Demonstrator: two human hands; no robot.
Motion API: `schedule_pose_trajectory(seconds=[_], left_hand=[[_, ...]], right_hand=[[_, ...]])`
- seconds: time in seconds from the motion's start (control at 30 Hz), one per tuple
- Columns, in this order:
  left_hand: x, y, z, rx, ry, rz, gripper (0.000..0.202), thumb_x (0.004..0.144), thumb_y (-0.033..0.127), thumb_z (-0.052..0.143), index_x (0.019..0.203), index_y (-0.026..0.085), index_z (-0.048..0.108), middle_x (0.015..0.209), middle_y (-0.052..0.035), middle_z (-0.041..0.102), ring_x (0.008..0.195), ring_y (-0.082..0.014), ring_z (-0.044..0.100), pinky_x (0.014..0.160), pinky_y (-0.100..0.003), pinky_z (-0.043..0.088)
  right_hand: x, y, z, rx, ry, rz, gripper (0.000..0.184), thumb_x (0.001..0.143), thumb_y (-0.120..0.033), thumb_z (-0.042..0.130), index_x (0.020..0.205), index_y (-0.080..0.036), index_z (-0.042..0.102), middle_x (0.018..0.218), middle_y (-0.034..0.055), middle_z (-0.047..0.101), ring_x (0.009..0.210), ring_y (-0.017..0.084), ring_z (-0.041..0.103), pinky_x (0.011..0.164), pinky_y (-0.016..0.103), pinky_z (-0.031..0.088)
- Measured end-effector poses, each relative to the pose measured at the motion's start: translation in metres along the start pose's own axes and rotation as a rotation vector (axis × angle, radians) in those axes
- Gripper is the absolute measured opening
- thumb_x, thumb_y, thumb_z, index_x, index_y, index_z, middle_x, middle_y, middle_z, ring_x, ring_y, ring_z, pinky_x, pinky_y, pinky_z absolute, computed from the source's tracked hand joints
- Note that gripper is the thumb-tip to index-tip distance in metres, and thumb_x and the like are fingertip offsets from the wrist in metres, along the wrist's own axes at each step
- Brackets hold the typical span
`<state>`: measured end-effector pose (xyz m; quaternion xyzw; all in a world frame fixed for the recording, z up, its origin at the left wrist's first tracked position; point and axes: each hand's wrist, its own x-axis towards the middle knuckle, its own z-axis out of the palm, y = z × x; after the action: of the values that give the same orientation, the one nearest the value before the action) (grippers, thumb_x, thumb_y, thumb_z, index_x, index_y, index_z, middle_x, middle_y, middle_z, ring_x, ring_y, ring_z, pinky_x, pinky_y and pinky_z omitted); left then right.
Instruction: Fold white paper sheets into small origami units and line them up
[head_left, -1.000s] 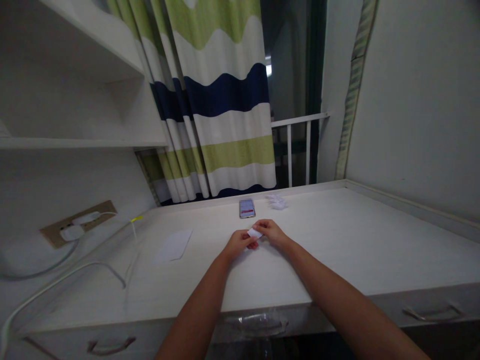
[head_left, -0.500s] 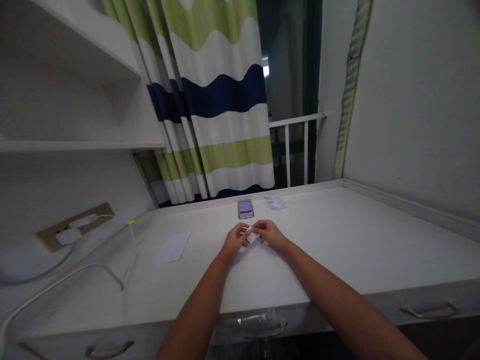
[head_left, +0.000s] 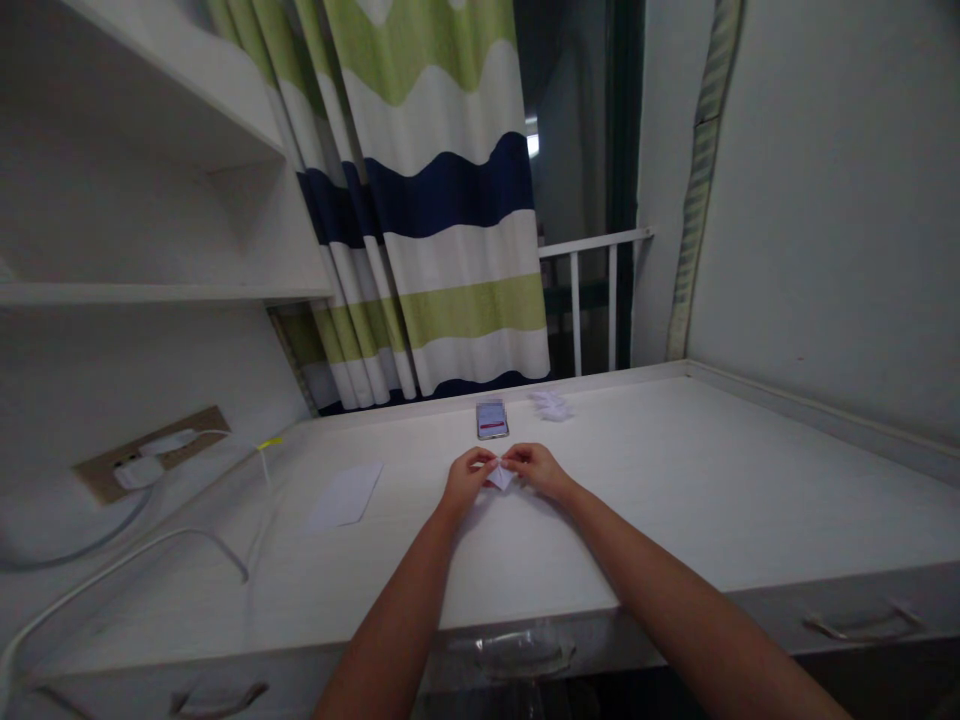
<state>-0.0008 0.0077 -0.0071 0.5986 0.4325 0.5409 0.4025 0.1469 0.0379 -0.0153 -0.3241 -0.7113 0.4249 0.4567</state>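
A small folded piece of white paper (head_left: 500, 477) hangs between both my hands, just above the white desk (head_left: 675, 500). My left hand (head_left: 466, 478) pinches its left side with curled fingers. My right hand (head_left: 534, 469) pinches its right side. The paper's lower tip points down like a small triangle. A phone (head_left: 492, 419) with a lit screen lies flat on the desk just beyond my hands.
A flat white sheet (head_left: 346, 494) lies to the left. Several small white paper bits (head_left: 550, 404) sit by the far edge. White cables (head_left: 135, 560) run from a wall socket (head_left: 150, 455) at left. A striped curtain (head_left: 435, 200) hangs behind. Drawer handles (head_left: 855, 625) line the desk front.
The paper has gone from a flat slip held up between my fingers to a smaller, triangular fold held lower. Both hands have closed in a little; the arms have barely moved.
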Motion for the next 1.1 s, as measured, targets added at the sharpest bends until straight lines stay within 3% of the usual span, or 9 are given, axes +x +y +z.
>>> schedule_pose_trajectory(seconds=[0.3, 0.57, 0.83, 1.1], left_hand=[[-0.001, 0.008, -0.001, -0.083, 0.06, -0.008, 0.028, 0.053, 0.035, 0.067, 0.064, 0.012, 0.054, 0.064, -0.0006, 0.055, 0.058, -0.0122, 0.055, 0.049, -0.026, 0.05], [0.0, 0.007, -0.004, -0.238, 0.128, -0.018, 0.03, 0.057, 0.036, 0.065, 0.069, 0.014, 0.049, 0.075, -0.0046, 0.061, 0.073, -0.0159, 0.058, 0.057, -0.028, 0.051], [0.003, 0.002, -0.007, -0.342, 0.166, 0.016, 0.028, 0.063, 0.034, 0.061, 0.074, 0.015, 0.044, 0.082, -0.0061, 0.063, 0.077, -0.0162, 0.059, 0.061, -0.031, 0.051], [0.005, 0.0, -0.009, -0.387, 0.226, 0.033, 0.026, 0.063, 0.034, 0.06, 0.075, 0.016, 0.044, 0.081, -0.0044, 0.06, 0.075, -0.0145, 0.058, 0.061, -0.03, 0.051]], right_hand=[[0.0, -0.005, 0.0, 0.085, 0.057, -0.006, 0.022, 0.06, -0.034, 0.06, 0.063, -0.012, 0.06, 0.055, -0.0002, 0.055, 0.05, 0.008, 0.045, 0.048, 0.022, 0.036], [0.003, -0.003, -0.002, 0.217, 0.175, 0.008, 0.025, 0.058, -0.036, 0.061, 0.069, -0.015, 0.055, 0.061, -0.0017, 0.052, 0.056, 0.01, 0.049, 0.048, 0.022, 0.042], [0.001, -0.001, 0.0, 0.286, 0.179, 0.021, 0.029, 0.063, -0.043, 0.056, 0.075, -0.018, 0.045, 0.071, -0.0023, 0.051, 0.057, 0.011, 0.059, 0.044, 0.021, 0.044], [0.006, 0.009, 0.001, 0.385, 0.155, 0.032, 0.034, 0.062, -0.045, 0.059, 0.072, -0.019, 0.04, 0.063, -0.005, 0.054, 0.057, 0.013, 0.062, 0.059, 0.029, 0.05]])
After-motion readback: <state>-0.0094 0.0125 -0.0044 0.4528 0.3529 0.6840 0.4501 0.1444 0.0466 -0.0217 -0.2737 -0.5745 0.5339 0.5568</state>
